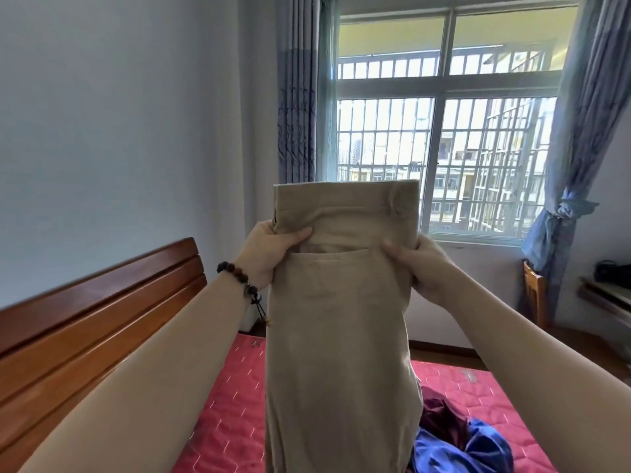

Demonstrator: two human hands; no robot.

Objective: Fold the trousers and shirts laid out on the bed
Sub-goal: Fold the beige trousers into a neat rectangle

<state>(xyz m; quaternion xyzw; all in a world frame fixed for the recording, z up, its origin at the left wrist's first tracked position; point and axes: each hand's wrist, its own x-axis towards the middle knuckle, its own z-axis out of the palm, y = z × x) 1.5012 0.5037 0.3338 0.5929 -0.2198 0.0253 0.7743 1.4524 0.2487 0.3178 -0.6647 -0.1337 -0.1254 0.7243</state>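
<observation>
Trousers (341, 319), beige, held upright before you above the bed (232, 404): your left hand (269, 250) and right hand (426, 268) each pinch a side below the waistband; shirts (461, 438) lie crumpled beneath.

**Garments on and above the bed**

Beige trousers (341, 319): plain khaki cloth, held upright in the air, waistband uppermost and level, legs hanging straight down out of view at the bottom. Folded lengthwise, a back pocket facing the camera, a belt loop showing near the right end of the waistband.

Maroon garment (440, 418): crumpled, unfolded, lying on the red quilted bed (232, 404).

Blue satin-like garment (478, 452): glossy, bunched, unfolded, lying on the bed, touching the maroon one.
</observation>
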